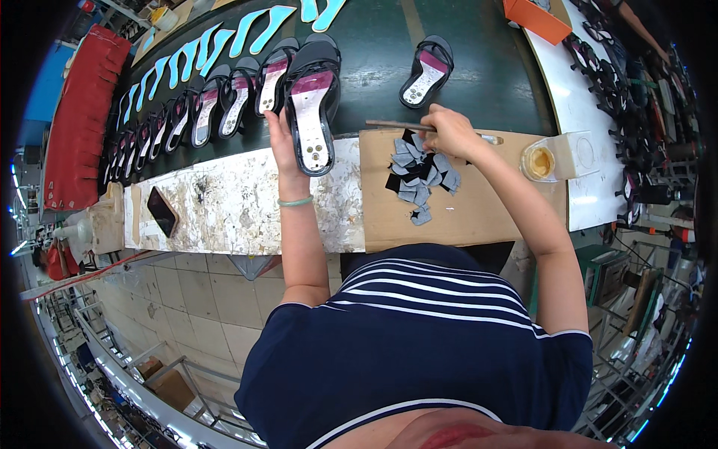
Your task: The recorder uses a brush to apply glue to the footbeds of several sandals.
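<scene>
Head view shows our left hand (283, 142) gripping the near sandal (314, 105) by its left edge, fingers wrapped on the sole, the shoe lying half on the dark belt (419, 45) and half over the stained desk (224, 202). Our right hand (449, 131) holds a thin brush (396, 125), its grip closed around the handle, just above a heap of grey and black cut pieces (419, 176) on the cardboard sheet (464, 213). A small open pot of yellowish glue (538, 161) stands to the right on that sheet.

What could go wrong, in our judgement: the sandal overhangs the desk edge of the belt and could tip or slide if the left grip loosens; the brush could drip glue on the loose pieces and stick several together; the glue pot sits close to our right forearm, and a careless sweep could knock it.

Hard to make out: the brush tip is hidden behind the right hand, so we cannot tell whether it carries glue. The row of sandals (194, 112) to the left blurs toward the rim. A single sandal (426, 71) lies apart on the belt. The dark flat object (161, 211) on the desk looks like a phone, but we cannot be sure.
</scene>
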{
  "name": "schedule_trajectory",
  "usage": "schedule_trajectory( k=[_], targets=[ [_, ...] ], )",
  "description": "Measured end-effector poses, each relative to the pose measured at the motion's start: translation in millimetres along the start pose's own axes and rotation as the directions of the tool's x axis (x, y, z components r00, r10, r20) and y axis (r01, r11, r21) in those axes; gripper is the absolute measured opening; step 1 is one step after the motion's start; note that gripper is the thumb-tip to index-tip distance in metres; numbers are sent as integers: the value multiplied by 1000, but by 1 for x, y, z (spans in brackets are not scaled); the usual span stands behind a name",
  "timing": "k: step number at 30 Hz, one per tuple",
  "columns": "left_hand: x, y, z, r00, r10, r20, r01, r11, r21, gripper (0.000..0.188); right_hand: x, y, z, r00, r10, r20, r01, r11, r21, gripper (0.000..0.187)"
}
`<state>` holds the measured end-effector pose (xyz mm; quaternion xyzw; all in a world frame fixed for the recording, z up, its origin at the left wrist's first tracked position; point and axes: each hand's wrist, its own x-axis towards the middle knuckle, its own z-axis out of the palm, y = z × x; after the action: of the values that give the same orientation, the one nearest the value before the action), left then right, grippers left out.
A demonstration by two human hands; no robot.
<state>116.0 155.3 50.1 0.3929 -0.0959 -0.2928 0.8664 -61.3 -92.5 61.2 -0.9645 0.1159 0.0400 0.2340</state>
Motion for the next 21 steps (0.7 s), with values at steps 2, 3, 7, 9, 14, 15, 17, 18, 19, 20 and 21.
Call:
schedule_trajectory(
  k=[2,3,7,9,14,15,17,18,19,20,21],
  targets=[
    [0,-3,-3,997,-19,77,21,999,-34,68,-1,11,0,999,42,34,-43,999,32,23],
    [-4,-3,0,998,-10,59,12,999,-44,68,0,10,-3,997,55,60,-58,997,47,23],
    [5,-9,-2,999,11,51,-11,1000,-2,67,0,-1,-15,998,58,2,-58,990,125,20],
    [5,-9,-2,994,12,113,-10,1000,-18,67,-2,3,-4,999,36,-10,-35,998,48,19],
    [8,-17,6,999,44,-1,-44,999,19,69,-11,-15,-65,991,84,109,-115,939,324,14],
    [7,-19,9,999,38,18,-39,999,28,69,-13,-26,-78,990,93,106,-126,925,360,15],
    [6,-22,15,998,26,58,-28,999,46,70,-17,-43,-94,995,38,90,-80,847,526,15],
    [4,-22,25,997,9,80,-13,999,47,70,-18,-50,-98,997,16,76,-58,799,598,15],
    [3,-23,37,995,-9,101,4,999,49,71,-17,-56,-97,996,-43,80,-18,768,641,14],
    [4,-28,46,995,0,96,-5,998,55,71,-15,-63,-94,991,-104,82,20,732,681,13],
    [3,-32,55,997,-7,71,1,997,82,72,-13,-72,-92,983,-164,82,54,690,722,12]
  ],
)
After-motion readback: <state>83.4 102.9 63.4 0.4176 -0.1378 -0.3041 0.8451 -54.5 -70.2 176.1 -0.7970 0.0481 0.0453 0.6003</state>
